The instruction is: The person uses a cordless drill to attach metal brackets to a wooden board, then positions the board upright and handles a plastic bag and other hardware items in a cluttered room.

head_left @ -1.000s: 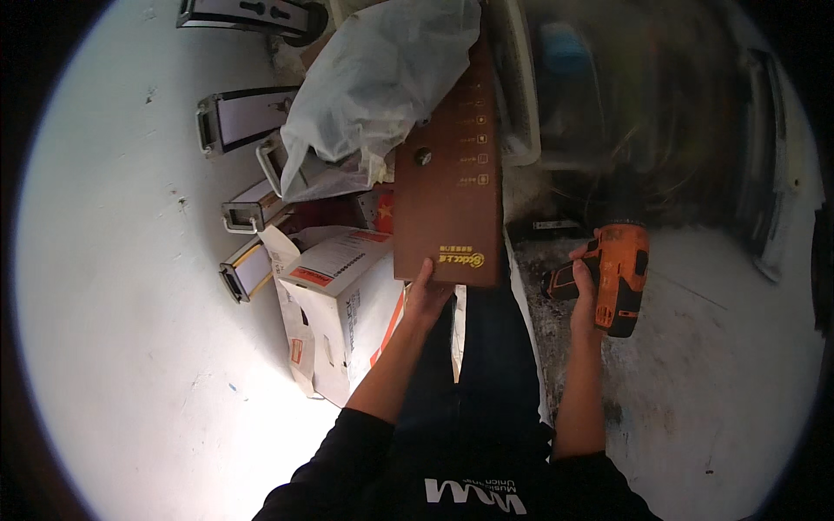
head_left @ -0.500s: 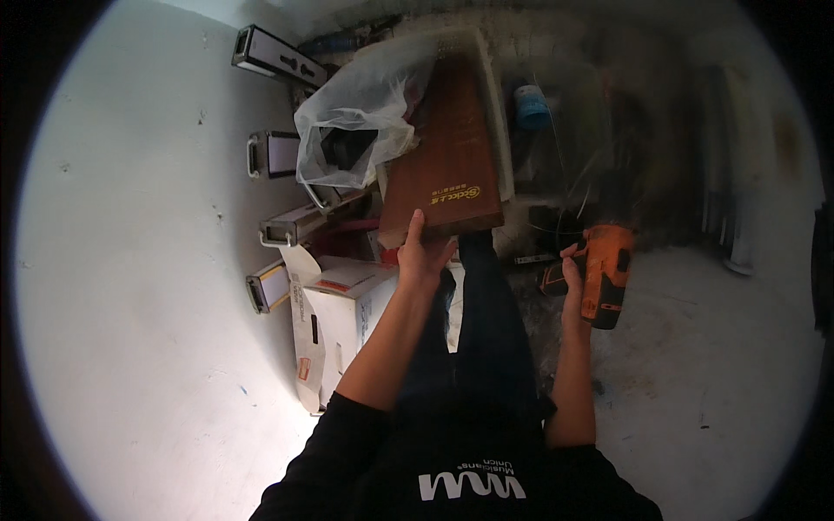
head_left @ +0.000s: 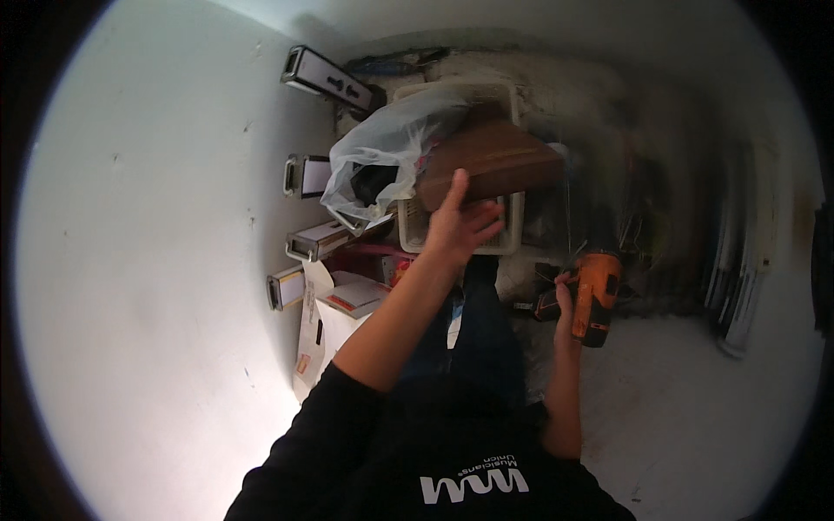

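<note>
My left hand [head_left: 462,224] is at the near side of a brown box [head_left: 491,161], its thumb up in front of the box's near face. Its fingers are spread below the box's lower edge, and no firm grip shows. The box sits slantwise over a pale plastic basket [head_left: 514,227], beside a clear plastic bag [head_left: 395,143] with dark things inside. To the right, my right hand [head_left: 565,308] is closed around an orange and black cordless drill [head_left: 595,295]. The drill's front end is lost in shadow.
Several metal-edged cases with handles, one a white-faced case [head_left: 330,80], stand along the left wall. A white cardboard box [head_left: 343,304] with lifted flaps is near my left forearm. Long upright panels [head_left: 738,286] lean at the right. Dark clutter lies behind the drill.
The brown box has turned, its far end swinging right, and its near face shows more. My left hand's fingers have spread. The drill sits slightly lower and further left in view.
</note>
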A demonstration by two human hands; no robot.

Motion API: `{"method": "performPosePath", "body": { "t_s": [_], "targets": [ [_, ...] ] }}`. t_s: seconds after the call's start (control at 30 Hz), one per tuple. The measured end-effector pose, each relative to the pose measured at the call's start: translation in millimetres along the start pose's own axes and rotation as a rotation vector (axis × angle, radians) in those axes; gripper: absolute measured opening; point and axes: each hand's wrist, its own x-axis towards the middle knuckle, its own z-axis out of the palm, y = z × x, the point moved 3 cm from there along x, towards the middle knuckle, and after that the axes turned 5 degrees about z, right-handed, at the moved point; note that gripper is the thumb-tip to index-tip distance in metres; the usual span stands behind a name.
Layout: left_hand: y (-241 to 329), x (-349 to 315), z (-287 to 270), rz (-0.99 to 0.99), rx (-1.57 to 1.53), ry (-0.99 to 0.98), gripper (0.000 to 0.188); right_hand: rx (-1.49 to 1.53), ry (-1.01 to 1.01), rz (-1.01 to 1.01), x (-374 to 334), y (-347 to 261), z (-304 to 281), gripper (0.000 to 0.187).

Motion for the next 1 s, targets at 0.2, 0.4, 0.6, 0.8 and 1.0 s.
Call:
{"method": "performPosePath", "body": {
  "t_s": [0.2, 0.4, 0.6, 0.8, 1.0],
  "targets": [
    [-9, 3, 15, -0.011, 0.122, -0.061, 0.077, -1.372, 0.2, -0.369, 6, 35, 111, 0.056],
    [-3, 14, -4, 0.058, 0.294, -0.154, 0.081, -1.044, 0.022, -0.076, 45, 94, 157, 0.059],
    [4, 5, -58, 0.372, 0.402, -0.531, 0.063, -1.142, 0.095, -0.013, 64, 131, 169, 0.062],
    [65, 22, -215, 0.743, 1.089, 0.47, 0.045, -1.172, 0.233, -0.043, 67, 140, 167, 0.06],
    [97, 114, -271, 0.794, 1.34, 0.66, 0.093, -1.198, 0.2, -0.06, 74, 130, 169, 0.055]
  ]
}}
